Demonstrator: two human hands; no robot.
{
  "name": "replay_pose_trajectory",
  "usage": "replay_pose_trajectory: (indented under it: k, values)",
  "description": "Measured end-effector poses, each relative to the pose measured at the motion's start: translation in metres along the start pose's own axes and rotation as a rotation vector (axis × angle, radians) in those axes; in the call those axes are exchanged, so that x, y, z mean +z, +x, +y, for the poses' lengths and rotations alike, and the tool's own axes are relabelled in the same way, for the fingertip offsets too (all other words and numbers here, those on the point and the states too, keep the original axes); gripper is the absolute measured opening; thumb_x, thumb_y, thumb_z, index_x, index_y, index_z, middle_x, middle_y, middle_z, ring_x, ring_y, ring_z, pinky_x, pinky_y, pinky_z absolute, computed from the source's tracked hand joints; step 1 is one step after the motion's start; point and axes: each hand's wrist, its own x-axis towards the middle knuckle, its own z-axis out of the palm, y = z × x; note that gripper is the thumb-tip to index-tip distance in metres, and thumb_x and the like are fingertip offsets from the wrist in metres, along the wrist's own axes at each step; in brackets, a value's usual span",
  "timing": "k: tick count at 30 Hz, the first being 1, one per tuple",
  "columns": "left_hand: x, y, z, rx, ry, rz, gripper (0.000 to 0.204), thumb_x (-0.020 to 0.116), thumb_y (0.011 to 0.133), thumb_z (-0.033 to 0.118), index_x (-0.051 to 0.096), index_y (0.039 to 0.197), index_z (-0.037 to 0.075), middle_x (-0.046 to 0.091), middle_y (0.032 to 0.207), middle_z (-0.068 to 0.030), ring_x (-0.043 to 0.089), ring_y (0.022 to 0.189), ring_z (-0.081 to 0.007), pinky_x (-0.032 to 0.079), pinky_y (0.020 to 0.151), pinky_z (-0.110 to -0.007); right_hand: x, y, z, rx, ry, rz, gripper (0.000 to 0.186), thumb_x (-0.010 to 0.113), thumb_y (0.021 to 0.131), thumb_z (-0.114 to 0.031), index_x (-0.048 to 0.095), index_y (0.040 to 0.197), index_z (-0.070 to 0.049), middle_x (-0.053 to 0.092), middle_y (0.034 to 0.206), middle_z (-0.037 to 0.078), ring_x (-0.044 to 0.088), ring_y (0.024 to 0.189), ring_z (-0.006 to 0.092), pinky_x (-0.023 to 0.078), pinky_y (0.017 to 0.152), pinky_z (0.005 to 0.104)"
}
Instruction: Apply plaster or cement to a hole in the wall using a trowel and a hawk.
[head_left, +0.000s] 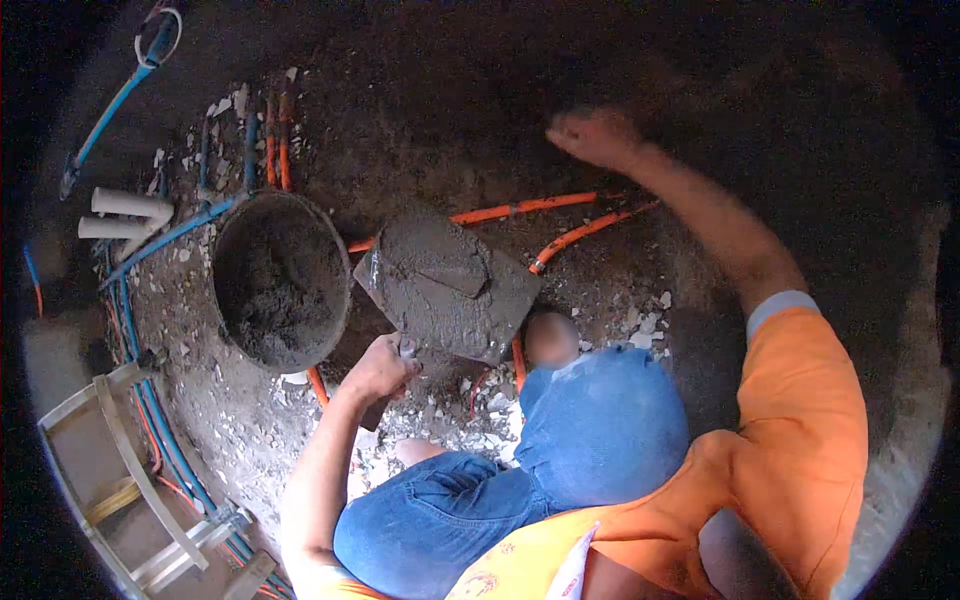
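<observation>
A board [517, 312] heaped with wet grey mortar [430, 250] lies ahead of my knees. A flat piece [455, 275] coated in mortar sits on it. Beside its near left edge, my left hand [383, 368] is closed round something mostly hidden; a pale end shows at the fingers and a brown flat edge below. Out to the far right, my right hand [597, 137] reaches over the dark ground, fingers curled and dim; what they hold, if anything, cannot be made out. A round bucket [347, 290] of grey mortar stands left of the board.
Orange conduits [525, 207] and blue pipes [125, 320] run along the rough ground, near white pipe stubs [130, 203]. A wooden-framed thing [120, 430] stands at lower left. Pale broken chips [645, 330] lie around my knees. A blue tool-like rod [115, 105] is at upper left.
</observation>
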Motion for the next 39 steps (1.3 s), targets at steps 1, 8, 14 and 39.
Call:
replay_pose_trajectory:
  k: [1,8,14,39]
  values:
    - [0.0,0.002,-0.004,-0.01,0.006,-0.013,0.024,0.059,0.072,0.006,0.05,0.093,0.0,0.052,0.063,-0.0037,0.05,0.047,-0.0126,0.042,0.042,-0.026,0.012,0.0,0.005,0.021,-0.037,-0.209,0.037,0.049,0.084,-0.042,0.06,0.1,-0.011,0.061,0.093,0.012,0.059,0.085,0.0308,0.048,0.074,0.0417]
    - [0.004,0.009,-0.022,0.032,-0.028,0.001,0.021,0.057,0.071,0.005,0.053,0.092,0.003,0.05,0.06,-0.0007,0.044,0.043,-0.0103,0.037,0.04,-0.026,0.031,0.011,0.023,0.13,0.016,-0.175,0.038,0.042,0.086,-0.044,0.061,0.096,-0.013,0.062,0.094,0.012,0.059,0.088,0.0319,0.047,0.075,0.046]
    - [0.002,0.007,-0.018,-0.047,-0.04,-0.017,0.022,0.056,0.072,0.005,0.054,0.093,0.003,0.051,0.062,0.0,0.045,0.046,-0.0094,0.038,0.041,-0.024,-0.006,0.0,0.011,0.137,-0.007,0.073,0.034,0.051,0.083,-0.041,0.062,0.092,-0.01,0.062,0.089,0.007,0.06,0.083,0.0278,0.049,0.069,0.0379]
    - [-0.002,0.009,-0.034,0.076,0.048,-0.013,0.023,0.057,0.071,0.006,0.053,0.093,0.0,0.052,0.061,-0.0047,0.049,0.045,-0.0129,0.041,0.042,-0.028,0.049,0.034,-0.034,0.037,0.406,-0.035,0.042,0.049,0.081,-0.045,0.06,0.095,-0.007,0.061,0.093,0.014,0.059,0.084,0.0333,0.047,0.075,0.0437]
